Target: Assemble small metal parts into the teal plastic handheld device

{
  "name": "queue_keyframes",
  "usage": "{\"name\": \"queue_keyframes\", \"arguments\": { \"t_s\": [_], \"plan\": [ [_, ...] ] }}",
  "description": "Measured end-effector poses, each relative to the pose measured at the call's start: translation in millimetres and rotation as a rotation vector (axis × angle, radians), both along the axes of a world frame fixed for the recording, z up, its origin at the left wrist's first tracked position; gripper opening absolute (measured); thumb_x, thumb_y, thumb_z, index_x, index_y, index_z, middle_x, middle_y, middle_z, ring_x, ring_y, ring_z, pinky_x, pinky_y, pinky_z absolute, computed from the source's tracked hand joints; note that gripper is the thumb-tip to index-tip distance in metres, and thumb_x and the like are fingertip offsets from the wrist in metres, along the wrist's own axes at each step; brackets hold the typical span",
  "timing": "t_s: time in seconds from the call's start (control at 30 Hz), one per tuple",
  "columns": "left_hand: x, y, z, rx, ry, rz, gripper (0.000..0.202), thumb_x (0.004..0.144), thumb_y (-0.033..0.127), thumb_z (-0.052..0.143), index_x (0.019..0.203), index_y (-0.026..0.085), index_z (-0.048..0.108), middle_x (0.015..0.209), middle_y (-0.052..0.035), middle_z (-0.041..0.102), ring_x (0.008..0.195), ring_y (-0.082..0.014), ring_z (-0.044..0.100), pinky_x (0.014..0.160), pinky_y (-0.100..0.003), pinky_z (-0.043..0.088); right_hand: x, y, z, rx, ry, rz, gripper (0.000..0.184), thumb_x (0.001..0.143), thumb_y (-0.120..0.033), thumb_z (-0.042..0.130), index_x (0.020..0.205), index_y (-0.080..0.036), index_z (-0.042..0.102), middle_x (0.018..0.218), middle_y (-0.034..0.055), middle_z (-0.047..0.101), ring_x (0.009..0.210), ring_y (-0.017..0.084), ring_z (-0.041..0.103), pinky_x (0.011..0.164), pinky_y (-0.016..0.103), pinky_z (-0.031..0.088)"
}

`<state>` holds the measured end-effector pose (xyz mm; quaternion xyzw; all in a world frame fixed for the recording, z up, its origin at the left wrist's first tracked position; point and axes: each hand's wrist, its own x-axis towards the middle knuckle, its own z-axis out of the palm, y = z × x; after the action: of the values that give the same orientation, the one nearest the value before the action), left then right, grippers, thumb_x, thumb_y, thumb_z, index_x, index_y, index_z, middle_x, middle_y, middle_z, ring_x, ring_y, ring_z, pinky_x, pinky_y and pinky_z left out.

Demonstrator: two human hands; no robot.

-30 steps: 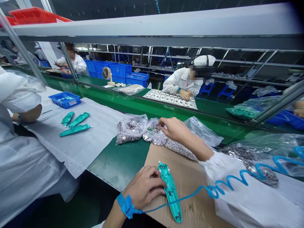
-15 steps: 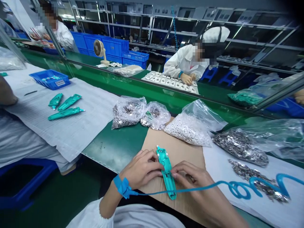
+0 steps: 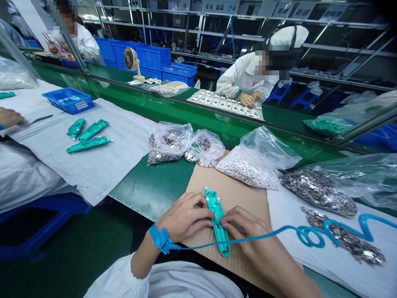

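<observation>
A long teal plastic housing [image 3: 217, 219] lies on a brown cardboard sheet [image 3: 235, 194], its top half open to small inner parts. My left hand [image 3: 186, 217] grips its upper side, with a blue antistatic wrist strap [image 3: 161, 240] on that wrist. My right hand [image 3: 245, 225] presses its fingertips against the housing's other side; anything small between them is hidden. A blue coiled cord [image 3: 310, 236] runs from the strap across my right wrist. Plastic bags of small metal parts [image 3: 249, 165] lie just beyond the cardboard.
More bags [image 3: 170, 142] and a loose pile of metal parts [image 3: 344, 236] lie nearby. To the left, a co-worker's hand [image 3: 9, 117] rests near a blue tray [image 3: 68, 100] and several teal housings [image 3: 88, 134] on white foam sheet. Other workers sit across the green belt.
My right hand has come from the bags at the far edge of the cardboard to the housing. The view has tilted down and shifted slightly since the earliest frame.
</observation>
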<state>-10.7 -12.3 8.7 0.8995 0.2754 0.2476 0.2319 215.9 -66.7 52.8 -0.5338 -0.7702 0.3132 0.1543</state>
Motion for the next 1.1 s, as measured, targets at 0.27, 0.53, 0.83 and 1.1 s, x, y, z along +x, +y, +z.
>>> {"name": "queue_keyframes", "arguments": {
  "t_s": [0.27,0.53,0.83,1.1],
  "plan": [
    [-0.7,-1.0,0.6,0.001,0.008,-0.012,0.02,0.098,0.037,0.056,0.11,0.025,0.067,0.106,-0.005,0.057,0.099,-0.0199,0.054,0.087,-0.032,0.04,-3.2,-1.0,7.0,-0.02,-0.162,0.046,0.028,0.101,-0.024,0.041,0.101,-0.028,0.068,0.1,0.0029,0.065,0.08,0.017,0.065,0.07,0.027,0.049],
    [-0.3,-1.4,-2.0,-0.004,-0.039,0.003,0.02,0.097,0.038,0.058,0.108,0.027,0.07,0.106,-0.0058,0.052,0.103,-0.0198,0.053,0.092,-0.033,0.043,0.7,0.8,16.5,-0.047,-0.037,-0.009,0.031,0.101,-0.032,0.043,0.122,-0.031,0.065,0.104,0.0057,0.065,0.084,0.018,0.065,0.069,0.027,0.05],
    [0.6,0.1,4.3,0.041,0.018,-0.056,0.021,0.099,0.037,0.054,0.107,0.025,0.07,0.123,-0.0058,0.06,0.109,-0.0223,0.047,0.099,-0.035,0.042,-11.2,21.4,6.9,-0.226,1.272,-0.603,0.032,0.094,-0.053,0.049,0.094,-0.025,0.064,0.05,-0.0103,0.015,0.042,0.008,0.007,0.035,0.019,0.016],
    [1.8,0.5,3.6,0.07,0.063,-0.08,0.026,0.102,0.037,0.049,0.117,0.026,0.067,0.108,-0.0041,0.065,0.093,-0.0191,0.051,0.086,-0.031,0.041,-40.3,42.2,-0.7,-0.225,1.366,-0.686,0.023,0.091,-0.046,0.054,0.086,-0.025,0.059,0.047,-0.0124,0.014,0.042,0.008,0.002,0.035,0.018,0.013]
  ]
}}
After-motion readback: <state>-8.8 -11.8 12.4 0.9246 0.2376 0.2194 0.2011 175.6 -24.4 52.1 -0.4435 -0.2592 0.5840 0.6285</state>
